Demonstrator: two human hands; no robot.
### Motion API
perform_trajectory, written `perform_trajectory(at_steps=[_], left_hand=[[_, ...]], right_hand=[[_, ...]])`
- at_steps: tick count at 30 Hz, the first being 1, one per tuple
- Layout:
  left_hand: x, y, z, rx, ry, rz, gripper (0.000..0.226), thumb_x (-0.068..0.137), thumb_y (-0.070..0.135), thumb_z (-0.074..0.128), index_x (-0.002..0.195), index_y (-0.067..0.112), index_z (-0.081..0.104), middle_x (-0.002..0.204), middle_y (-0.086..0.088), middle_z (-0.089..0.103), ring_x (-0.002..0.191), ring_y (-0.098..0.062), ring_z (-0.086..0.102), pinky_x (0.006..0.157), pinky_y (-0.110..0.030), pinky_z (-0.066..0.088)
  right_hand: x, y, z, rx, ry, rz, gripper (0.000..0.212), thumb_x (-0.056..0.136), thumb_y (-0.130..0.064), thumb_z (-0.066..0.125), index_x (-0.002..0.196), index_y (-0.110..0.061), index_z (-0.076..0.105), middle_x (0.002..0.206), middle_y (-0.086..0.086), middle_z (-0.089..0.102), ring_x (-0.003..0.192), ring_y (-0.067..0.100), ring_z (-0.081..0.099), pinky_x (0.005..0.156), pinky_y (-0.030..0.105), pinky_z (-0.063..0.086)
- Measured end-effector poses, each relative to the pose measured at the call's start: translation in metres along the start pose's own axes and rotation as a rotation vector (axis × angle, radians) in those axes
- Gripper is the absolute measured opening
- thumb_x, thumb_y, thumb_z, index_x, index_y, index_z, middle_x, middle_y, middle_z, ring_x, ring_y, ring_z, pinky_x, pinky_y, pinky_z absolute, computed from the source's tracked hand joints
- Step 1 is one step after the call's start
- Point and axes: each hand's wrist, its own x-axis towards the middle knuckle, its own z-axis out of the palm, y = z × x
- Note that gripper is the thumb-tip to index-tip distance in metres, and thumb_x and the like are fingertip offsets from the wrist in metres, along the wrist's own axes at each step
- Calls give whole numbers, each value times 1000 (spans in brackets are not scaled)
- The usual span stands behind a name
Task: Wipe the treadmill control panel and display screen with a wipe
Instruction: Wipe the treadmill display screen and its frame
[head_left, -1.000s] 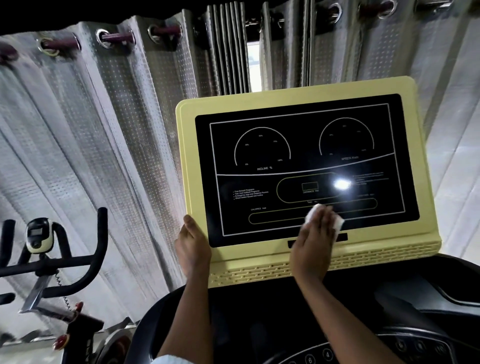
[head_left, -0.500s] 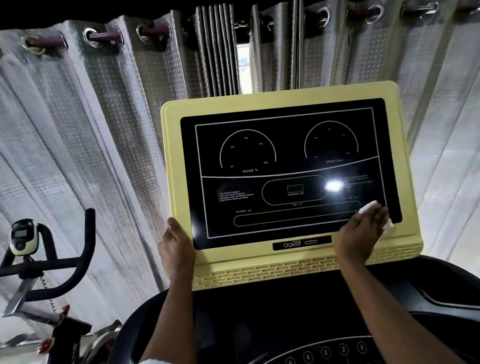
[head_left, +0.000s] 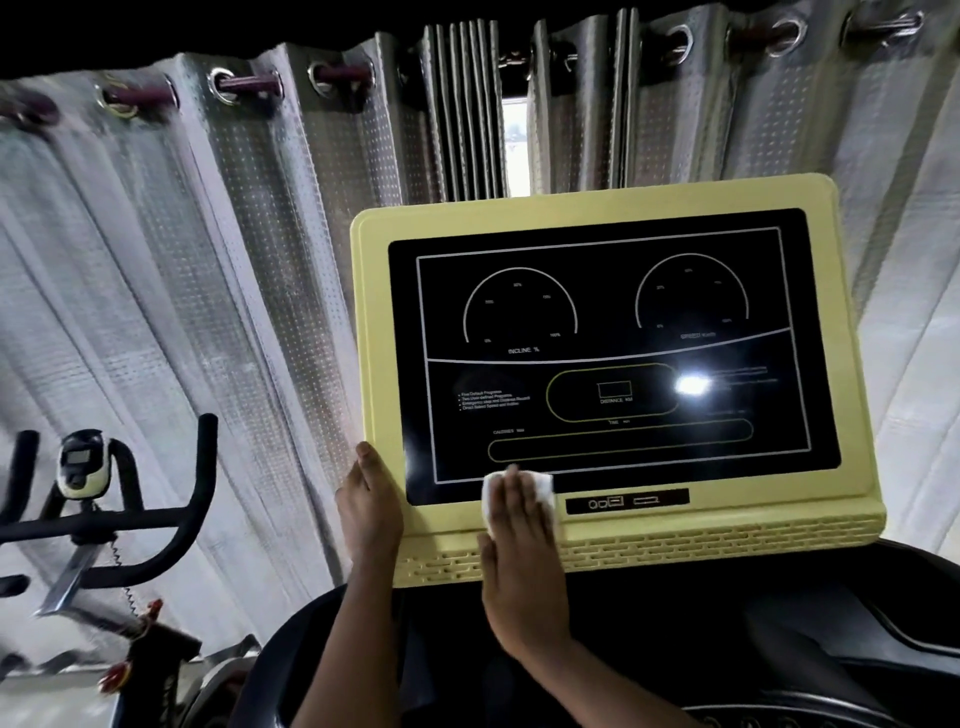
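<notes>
The treadmill's yellow control panel (head_left: 613, 205) stands tilted in front of me, framing a black display screen (head_left: 602, 312) with two dial outlines and a bright glare spot. My right hand (head_left: 522, 545) lies flat on a white wipe (head_left: 543, 486), pressing it against the screen's lower left edge, just left of the small port strip (head_left: 626, 501). My left hand (head_left: 369, 512) grips the panel's lower left side, thumb on the yellow frame.
Grey eyelet curtains (head_left: 208, 260) hang behind the panel, with a bright gap at the middle. An exercise bike's black handlebars (head_left: 130, 519) and small console stand at the left. The treadmill's dark lower console (head_left: 779, 649) curves below my arms.
My right hand swept the wipe along the bottom of the screen, first right to the lower right corner, then back left to the lower left. My left hand has kept its grip.
</notes>
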Motion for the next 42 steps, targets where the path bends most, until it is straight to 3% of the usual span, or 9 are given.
perform_trajectory(at_steps=[4,8,15,21,25,30,34,38,42], left_hand=[[-1,-2,-12,-86,-131,-100,65,105,49,27,140,1,52,147,-21,47,138,-35,41,112,-38,30],[10,-18,-22,-200,-299,-185,76,91,76,32,99,11,69,93,-10,69,93,-28,62,77,-35,50],[22,-34,-36,-342,-486,-321,56,102,55,24,127,23,62,109,-13,73,96,-27,72,77,-41,55],[28,-9,-23,-418,-358,-324,53,105,51,15,104,29,63,100,-10,73,90,-23,69,74,-36,51],[38,16,-10,-432,-228,-240,46,109,29,25,80,31,61,77,15,65,71,11,62,72,-18,44],[31,19,-4,-235,-62,-168,48,106,28,31,68,13,56,65,-4,59,69,-26,53,59,-38,36],[51,27,-5,-154,-139,-154,61,104,47,25,117,4,66,116,-16,65,107,-34,59,90,-41,44],[86,61,-3,-204,-170,-56,64,98,51,22,107,9,69,118,-20,67,109,-33,60,97,-45,44],[92,75,9,-180,-67,-44,57,106,41,27,100,1,67,112,-25,67,100,-38,61,79,-41,43]], right_hand=[[-8,-21,23,-108,-174,-247,64,102,-29,31,159,-22,4,167,-5,-2,154,13,-5,122,38,9],[28,-43,33,-157,-215,-373,63,98,-27,34,158,-18,17,167,0,11,154,14,-2,122,38,10],[63,-58,34,-190,-247,-460,59,105,-35,28,159,-18,12,167,-1,6,154,13,-3,122,38,10],[147,-68,10,-218,-173,-535,56,106,-36,24,159,-21,12,167,-3,5,154,11,-1,126,37,11],[158,-72,12,-247,-152,-529,57,105,-30,30,158,-16,17,167,1,10,154,15,2,125,38,14],[206,-68,-9,-289,-129,-666,54,105,-30,29,157,-18,22,166,-1,16,154,16,11,125,39,17],[219,-75,-5,-273,-54,-543,55,105,-29,30,158,-18,20,166,0,15,154,16,10,125,39,16],[245,-69,-19,-365,-119,-730,54,105,-32,28,157,-18,21,165,1,18,154,17,13,125,37,15],[265,-87,-18,-321,37,-521,55,105,-30,28,157,-16,21,165,3,18,154,17,12,125,37,15]])
